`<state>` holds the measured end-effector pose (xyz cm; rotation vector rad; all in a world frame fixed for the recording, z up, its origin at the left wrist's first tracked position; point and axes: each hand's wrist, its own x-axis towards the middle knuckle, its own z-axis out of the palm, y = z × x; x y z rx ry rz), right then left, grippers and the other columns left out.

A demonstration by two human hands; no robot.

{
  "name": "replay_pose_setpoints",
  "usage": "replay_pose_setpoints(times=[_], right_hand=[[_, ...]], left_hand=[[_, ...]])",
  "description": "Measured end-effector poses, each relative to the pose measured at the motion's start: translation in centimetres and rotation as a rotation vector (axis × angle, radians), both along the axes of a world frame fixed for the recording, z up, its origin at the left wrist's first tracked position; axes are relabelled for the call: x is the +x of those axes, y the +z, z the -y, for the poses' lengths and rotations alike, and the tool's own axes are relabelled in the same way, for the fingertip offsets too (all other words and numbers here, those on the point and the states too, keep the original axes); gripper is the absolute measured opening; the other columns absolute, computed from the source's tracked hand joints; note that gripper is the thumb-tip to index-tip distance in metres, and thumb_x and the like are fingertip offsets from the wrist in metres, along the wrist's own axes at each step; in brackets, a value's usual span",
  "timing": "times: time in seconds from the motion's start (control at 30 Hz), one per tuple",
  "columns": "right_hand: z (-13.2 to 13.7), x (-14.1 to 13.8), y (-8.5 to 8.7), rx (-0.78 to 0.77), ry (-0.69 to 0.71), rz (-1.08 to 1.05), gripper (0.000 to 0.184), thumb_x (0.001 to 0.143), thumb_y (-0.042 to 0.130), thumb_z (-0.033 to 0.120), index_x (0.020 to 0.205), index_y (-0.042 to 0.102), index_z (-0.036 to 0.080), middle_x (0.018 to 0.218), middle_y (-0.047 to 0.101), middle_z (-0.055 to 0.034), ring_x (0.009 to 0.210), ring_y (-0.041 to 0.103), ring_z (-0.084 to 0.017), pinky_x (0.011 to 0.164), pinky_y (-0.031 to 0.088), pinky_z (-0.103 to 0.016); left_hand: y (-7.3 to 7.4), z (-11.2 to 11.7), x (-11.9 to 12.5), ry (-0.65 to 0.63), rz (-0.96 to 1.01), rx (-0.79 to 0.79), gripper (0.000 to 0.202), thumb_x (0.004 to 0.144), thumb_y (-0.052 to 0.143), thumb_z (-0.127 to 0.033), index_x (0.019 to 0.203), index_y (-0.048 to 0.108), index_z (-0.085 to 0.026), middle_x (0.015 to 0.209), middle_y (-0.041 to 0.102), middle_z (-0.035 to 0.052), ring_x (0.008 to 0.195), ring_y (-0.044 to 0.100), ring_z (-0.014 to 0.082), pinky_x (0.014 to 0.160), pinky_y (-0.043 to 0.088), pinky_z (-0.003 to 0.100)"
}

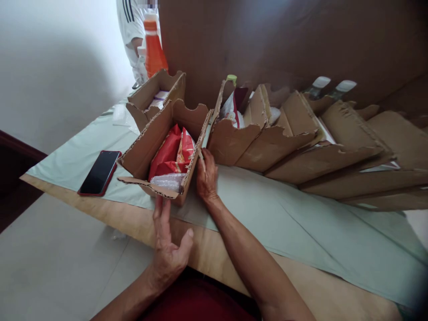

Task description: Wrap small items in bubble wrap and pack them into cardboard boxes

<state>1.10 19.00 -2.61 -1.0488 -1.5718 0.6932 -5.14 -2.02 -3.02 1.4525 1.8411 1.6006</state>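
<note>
An open cardboard box (137, 149) stands near the table's front edge, its front flap folded outward. Inside lie red packets (170, 151) and, at the near end, something wrapped in clear bubble wrap (167, 181). My left hand (170, 249) is in front of the box, palm up and thumb spread; its fingertips reach under the flap, partly hidden. My right hand (207, 174) lies against the box's right wall, fingers stretched along the side and holding nothing that I can see.
A phone (100, 173) in a red case lies left of the box. Several cardboard boxes (290, 151) lean in a row at the right. Behind stand another box (157, 89) and an orange bottle (154, 51). A person in a white sleeve (130, 20) is at the back.
</note>
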Motion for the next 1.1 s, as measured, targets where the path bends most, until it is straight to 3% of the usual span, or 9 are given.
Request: replay_pose_setpoints(times=[0.17,0.3,0.5,0.63,0.7,0.8,0.9,1.0,1.1], right_hand=[[0.0,1.0,-0.7,-0.064,-0.024,-0.038,0.055,0.101,0.035,0.063,0.112,0.071,0.023,0.119,0.074,-0.0108,0.117,0.066,-0.027,0.105,0.047,-0.045],[-0.6,1.3,-0.8,-0.157,-0.077,-0.117,0.060,0.102,0.027,0.063,0.088,0.070,0.023,0.090,0.076,-0.0083,0.086,0.069,-0.024,0.085,0.053,-0.039],[-1.0,1.4,-0.7,-0.212,-0.094,-0.200,0.060,0.097,0.032,0.070,0.077,0.067,0.024,0.079,0.075,-0.0057,0.077,0.067,-0.022,0.079,0.052,-0.037],[-0.9,1.4,-0.6,-0.230,-0.088,-0.230,0.060,0.095,0.036,0.072,0.076,0.067,0.024,0.078,0.074,-0.0059,0.077,0.067,-0.022,0.079,0.052,-0.036],[-0.9,1.4,-0.6,-0.240,-0.085,-0.243,0.061,0.095,0.035,0.072,0.075,0.067,0.024,0.078,0.074,-0.0062,0.076,0.067,-0.022,0.079,0.052,-0.036],[-1.0,1.3,-0.6,-0.252,-0.083,-0.259,0.061,0.094,0.036,0.073,0.074,0.066,0.023,0.077,0.074,-0.0068,0.076,0.067,-0.022,0.079,0.052,-0.037],[-1.1,1.1,-0.7,-0.256,-0.076,-0.270,0.061,0.093,0.037,0.073,0.073,0.066,0.024,0.077,0.074,-0.0066,0.075,0.067,-0.022,0.080,0.052,-0.038],[-1.2,1.0,-0.7,-0.255,-0.072,-0.277,0.061,0.093,0.038,0.074,0.074,0.066,0.024,0.078,0.075,-0.0062,0.075,0.067,-0.022,0.080,0.052,-0.038],[-1.4,1.0,-0.8,-0.252,-0.077,-0.281,0.062,0.092,0.037,0.075,0.073,0.066,0.024,0.076,0.073,-0.0068,0.074,0.067,-0.023,0.080,0.051,-0.039]], left_hand=[[1.3,-3.5,-1.2,-0.097,-0.044,0.083,0.089,0.090,0.065,-0.015,0.166,0.024,-0.034,0.174,0.022,0.0099,0.161,0.024,0.0352,0.128,0.030,0.059],[1.9,-8.2,-2.6,-0.187,-0.047,0.045,0.088,0.089,0.065,-0.020,0.165,0.024,-0.032,0.175,0.019,0.0115,0.162,0.021,0.0349,0.126,0.033,0.059],[1.3,-15.8,-3.0,-0.301,-0.057,-0.003,0.090,0.083,0.068,-0.024,0.163,0.026,-0.025,0.176,0.016,0.0163,0.163,0.018,0.0359,0.126,0.031,0.060],[0.9,-16.3,-2.7,-0.298,-0.072,-0.042,0.083,0.085,0.066,-0.028,0.161,0.032,-0.022,0.172,0.028,0.0193,0.160,0.027,0.0373,0.124,0.034,0.062],[1.5,-15.5,-3.9,-0.250,-0.139,0.013,0.078,0.087,0.067,-0.031,0.158,0.037,-0.023,0.170,0.031,0.0178,0.159,0.030,0.0361,0.125,0.032,0.061],[4.4,-15.3,-7.9,-0.103,-0.281,0.173,0.069,0.086,0.070,-0.028,0.152,0.047,-0.023,0.171,0.030,0.0149,0.160,0.026,0.0353,0.130,0.020,0.060],[9.1,-17.5,-13.1,0.034,-0.375,0.250,0.067,0.079,0.079,-0.022,0.143,0.057,-0.021,0.174,0.025,0.0107,0.163,0.015,0.0361,0.134,0.006,0.057],[13.4,-20.4,-16.8,0.056,-0.443,0.119,0.044,0.081,0.079,-0.021,0.123,0.069,-0.018,0.173,0.030,0.0024,0.165,0.003,0.0340,0.133,-0.005,0.056],[15.1,-21.5,-18.3,-0.010,-0.571,-0.032,0.020,0.092,0.065,-0.024,0.101,0.070,-0.007,0.167,0.041,0.0019,0.164,0.003,0.0338,0.129,-0.006,0.059]])
